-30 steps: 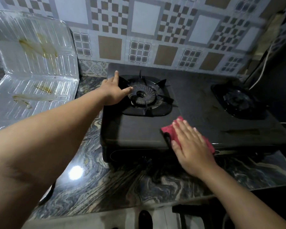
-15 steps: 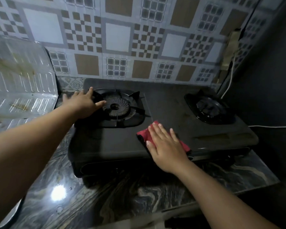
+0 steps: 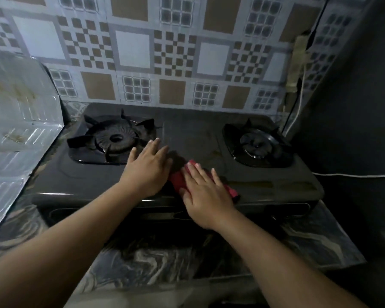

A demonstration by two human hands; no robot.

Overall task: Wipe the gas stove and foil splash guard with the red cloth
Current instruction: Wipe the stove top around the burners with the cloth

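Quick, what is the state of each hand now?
Left hand: open, flat on the gas stove.
Right hand: open, pressing the red cloth.

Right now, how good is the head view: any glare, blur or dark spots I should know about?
Head view: dim overall, right side nearly black beside the stove; wide-angle lens bows the wall tiles and counter edge; splash guard catches pale sheen but no harsh glare; tiles look soft. Left hand and right hand are fairly sharp, flat on the stove top, the right pressing the cloth.
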